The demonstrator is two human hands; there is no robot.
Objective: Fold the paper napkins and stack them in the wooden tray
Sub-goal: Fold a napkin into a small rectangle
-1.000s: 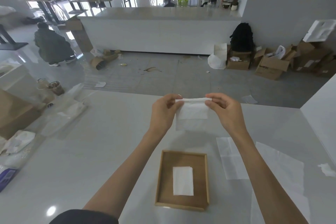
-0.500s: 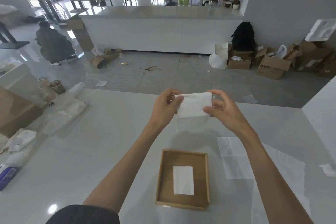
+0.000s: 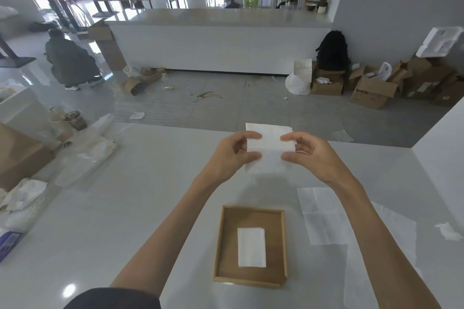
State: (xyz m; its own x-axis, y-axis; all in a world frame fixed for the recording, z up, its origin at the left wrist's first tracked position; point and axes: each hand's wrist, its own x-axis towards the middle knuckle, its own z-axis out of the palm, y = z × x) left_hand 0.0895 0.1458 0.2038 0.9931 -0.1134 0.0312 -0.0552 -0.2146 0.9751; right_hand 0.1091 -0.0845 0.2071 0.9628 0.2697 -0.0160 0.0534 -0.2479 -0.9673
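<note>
I hold a white paper napkin (image 3: 270, 142) in the air above the table, folded over itself, with a thin lower layer hanging beneath. My left hand (image 3: 234, 155) pinches its left edge and my right hand (image 3: 307, 153) pinches its right edge. Nearer to me, below the hands, the square wooden tray (image 3: 251, 281) lies on the white table. One folded napkin (image 3: 251, 247) rests flat in the tray's middle. An unfolded napkin (image 3: 322, 216) lies flat on the table to the right of the tray.
A clear plastic sheet (image 3: 391, 241) lies under my right forearm, with a crumpled scrap (image 3: 449, 232) at the far right. At the left stand a cardboard box (image 3: 17, 155), crumpled paper (image 3: 23, 194), plastic packaging (image 3: 93, 153) and cups (image 3: 75, 120). The table's far edge is just beyond my hands.
The napkin's lower part has been brought up into a shorter, wider fold. Both hands now pinch its side edges, and they have shifted slightly toward the far edge of the table.
</note>
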